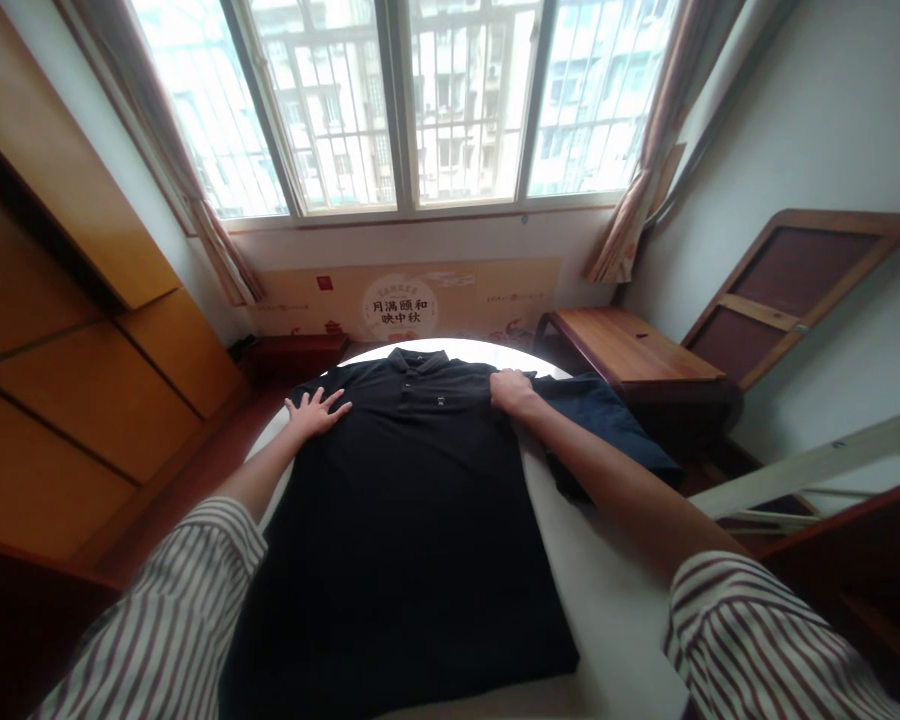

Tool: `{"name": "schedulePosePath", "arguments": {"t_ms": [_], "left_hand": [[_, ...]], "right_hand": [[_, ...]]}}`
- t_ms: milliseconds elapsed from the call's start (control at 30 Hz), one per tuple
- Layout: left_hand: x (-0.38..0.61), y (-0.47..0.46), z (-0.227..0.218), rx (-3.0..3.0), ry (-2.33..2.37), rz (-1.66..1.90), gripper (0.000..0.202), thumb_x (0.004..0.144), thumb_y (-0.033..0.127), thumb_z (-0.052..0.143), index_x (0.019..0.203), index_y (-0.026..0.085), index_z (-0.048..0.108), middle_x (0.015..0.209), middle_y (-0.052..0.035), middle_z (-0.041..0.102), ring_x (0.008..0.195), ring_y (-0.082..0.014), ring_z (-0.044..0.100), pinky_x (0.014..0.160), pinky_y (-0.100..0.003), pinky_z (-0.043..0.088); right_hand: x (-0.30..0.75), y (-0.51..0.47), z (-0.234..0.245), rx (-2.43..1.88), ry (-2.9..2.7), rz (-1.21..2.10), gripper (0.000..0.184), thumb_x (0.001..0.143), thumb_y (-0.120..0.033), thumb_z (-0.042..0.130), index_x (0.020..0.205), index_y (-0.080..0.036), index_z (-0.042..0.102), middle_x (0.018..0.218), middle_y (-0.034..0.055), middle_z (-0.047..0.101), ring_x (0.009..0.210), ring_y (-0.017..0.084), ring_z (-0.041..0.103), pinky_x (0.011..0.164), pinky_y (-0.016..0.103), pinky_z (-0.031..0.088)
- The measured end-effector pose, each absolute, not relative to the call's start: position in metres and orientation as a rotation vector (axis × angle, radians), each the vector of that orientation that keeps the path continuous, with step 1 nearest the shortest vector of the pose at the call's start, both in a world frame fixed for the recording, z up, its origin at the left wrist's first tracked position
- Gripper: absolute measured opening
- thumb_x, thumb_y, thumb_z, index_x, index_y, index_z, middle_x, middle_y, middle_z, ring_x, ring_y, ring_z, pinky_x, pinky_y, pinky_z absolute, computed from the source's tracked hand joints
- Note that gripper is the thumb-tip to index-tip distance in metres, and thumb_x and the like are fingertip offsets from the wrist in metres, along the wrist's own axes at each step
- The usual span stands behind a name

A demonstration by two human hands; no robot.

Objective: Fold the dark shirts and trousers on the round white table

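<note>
A black polo shirt (412, 520) lies spread out front side up on a white round table (615, 560), its collar toward the window. Fingers spread, my left hand (317, 411) rests flat on the shirt's left sleeve area. My right hand (511, 390) is closed on the shirt near the shoulder and sleeve at the right. A small light logo shows on the chest. Just right of my right hand lies a dark blue folded garment (607, 420), partly behind my forearm.
Beyond the table, a long printed banner (292, 290) runs below the barred window (465, 110). A wooden side table (637, 345) stands at the back right, with a wood-framed panel (802, 280) beside it. Wooden cabinets (52, 420) line the left.
</note>
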State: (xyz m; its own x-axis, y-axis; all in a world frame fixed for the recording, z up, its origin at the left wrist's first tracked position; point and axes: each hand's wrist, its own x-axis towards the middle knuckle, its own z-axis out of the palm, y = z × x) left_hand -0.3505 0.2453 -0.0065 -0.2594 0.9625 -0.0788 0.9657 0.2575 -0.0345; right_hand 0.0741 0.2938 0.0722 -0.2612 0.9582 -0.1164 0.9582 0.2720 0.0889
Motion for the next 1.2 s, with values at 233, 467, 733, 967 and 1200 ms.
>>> {"name": "schedulePosePath", "arguments": {"t_ms": [233, 467, 733, 967, 1200], "left_hand": [[-0.328, 0.254, 0.012, 1.839, 2.511, -0.102, 0.070, 0.091, 0.068, 0.035, 0.147, 0.028, 0.047, 0.156, -0.0175, 0.037, 0.142, -0.0490, 0.028, 0.106, -0.076, 0.015], [-0.262, 0.281, -0.009, 1.949, 2.396, 0.052, 0.069, 0.097, 0.061, 0.022, 0.155, 0.024, 0.032, 0.163, -0.0078, 0.023, 0.149, -0.0335, 0.022, 0.116, -0.061, 0.022], [-0.265, 0.282, -0.025, 1.976, 2.360, 0.134, 0.074, 0.094, 0.066, 0.021, 0.157, 0.027, 0.027, 0.164, -0.0063, 0.017, 0.150, -0.0363, 0.013, 0.116, -0.065, 0.013], [-0.263, 0.281, -0.026, 1.969, 2.345, 0.170, 0.075, 0.094, 0.067, 0.022, 0.157, 0.025, 0.028, 0.164, -0.0077, 0.018, 0.150, -0.0372, 0.013, 0.116, -0.066, 0.011], [-0.262, 0.281, -0.021, 1.934, 2.356, 0.159, 0.075, 0.094, 0.067, 0.022, 0.156, 0.026, 0.028, 0.164, -0.0058, 0.017, 0.150, -0.0365, 0.013, 0.117, -0.065, 0.010]], "right_hand": [[0.067, 0.321, 0.079, 1.819, 2.391, -0.075, 0.043, 0.085, -0.027, 0.069, 0.125, -0.012, 0.066, 0.128, 0.0235, 0.062, 0.123, 0.040, 0.055, 0.104, 0.061, 0.036], [0.039, 0.364, 0.069, 1.737, 2.617, -0.220, 0.037, 0.096, -0.038, 0.060, 0.127, -0.017, 0.058, 0.131, 0.0105, 0.058, 0.114, 0.025, 0.059, 0.096, 0.048, 0.050], [0.008, 0.382, 0.027, 1.792, 2.501, -0.470, 0.064, 0.102, -0.057, 0.021, 0.155, -0.022, 0.031, 0.158, 0.0194, 0.030, 0.143, 0.038, 0.032, 0.110, 0.062, 0.028], [0.004, 0.382, 0.008, 1.855, 2.473, -0.397, 0.072, 0.098, -0.065, 0.013, 0.159, -0.026, 0.017, 0.166, 0.0158, 0.004, 0.150, 0.039, 0.003, 0.113, 0.067, 0.005], [-0.002, 0.342, 0.026, 1.749, 2.623, -0.129, 0.058, 0.102, -0.037, 0.028, 0.155, -0.012, 0.028, 0.162, 0.0225, 0.018, 0.148, 0.039, 0.017, 0.114, 0.064, 0.013]]}}
